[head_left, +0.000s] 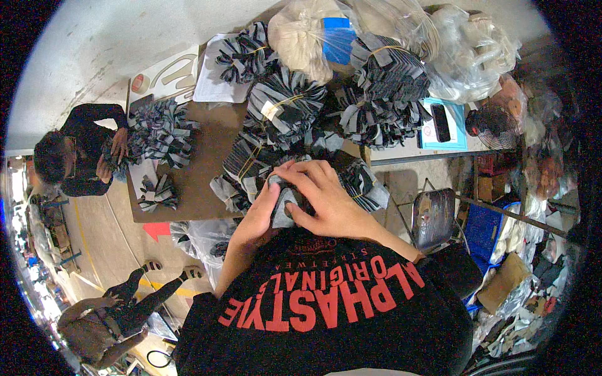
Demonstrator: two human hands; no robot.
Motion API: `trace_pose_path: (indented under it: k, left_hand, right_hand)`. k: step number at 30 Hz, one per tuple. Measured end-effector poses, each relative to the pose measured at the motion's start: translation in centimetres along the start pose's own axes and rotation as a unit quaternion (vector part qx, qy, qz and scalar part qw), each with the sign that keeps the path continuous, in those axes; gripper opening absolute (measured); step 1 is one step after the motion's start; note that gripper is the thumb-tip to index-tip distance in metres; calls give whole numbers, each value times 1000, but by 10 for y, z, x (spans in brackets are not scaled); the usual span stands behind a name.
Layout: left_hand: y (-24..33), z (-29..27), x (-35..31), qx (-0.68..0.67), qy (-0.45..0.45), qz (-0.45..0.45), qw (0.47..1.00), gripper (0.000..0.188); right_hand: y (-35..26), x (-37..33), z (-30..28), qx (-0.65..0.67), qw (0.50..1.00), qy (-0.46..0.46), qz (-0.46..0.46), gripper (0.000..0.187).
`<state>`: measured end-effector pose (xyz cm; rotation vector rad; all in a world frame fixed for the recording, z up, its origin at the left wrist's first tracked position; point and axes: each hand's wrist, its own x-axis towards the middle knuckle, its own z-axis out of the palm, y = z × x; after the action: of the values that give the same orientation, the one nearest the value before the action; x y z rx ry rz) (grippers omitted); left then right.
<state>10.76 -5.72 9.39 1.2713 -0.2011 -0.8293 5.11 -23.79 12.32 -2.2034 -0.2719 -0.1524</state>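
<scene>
My left hand (pixel 258 216) and my right hand (pixel 320 200) meet over a small stack of grey and black cut pieces (pixel 285 203), both gripping it just above my chest. The left hand supports the stack from the left side, the right hand's fingers curl over its top. Right behind the hands lie tied bundles of the same dark striped pieces (pixel 282 109), bound with yellowish bands, on a brown table (pixel 200 182).
Another person in black (pixel 81 147) handles a bundle (pixel 160 131) at the table's left end. Clear plastic bags of material (pixel 464 50) pile at the back. A phone on a blue board (pixel 442 122), a fan (pixel 492 125) and a folding chair (pixel 433 216) stand to the right. Someone sits on the floor (pixel 119 307).
</scene>
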Motion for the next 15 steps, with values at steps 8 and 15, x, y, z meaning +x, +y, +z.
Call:
trace_pose_path:
  k: [8, 15]
  left_hand:
    - [-15, -17, -2, -291, -55, -41, 954, 62]
    - [-24, -21, 4, -429, -55, -69, 899, 53]
  right_hand:
    - [106, 16, -13, 53, 983, -2, 177, 35]
    - [217, 36, -4, -150, 891, -353, 242, 70]
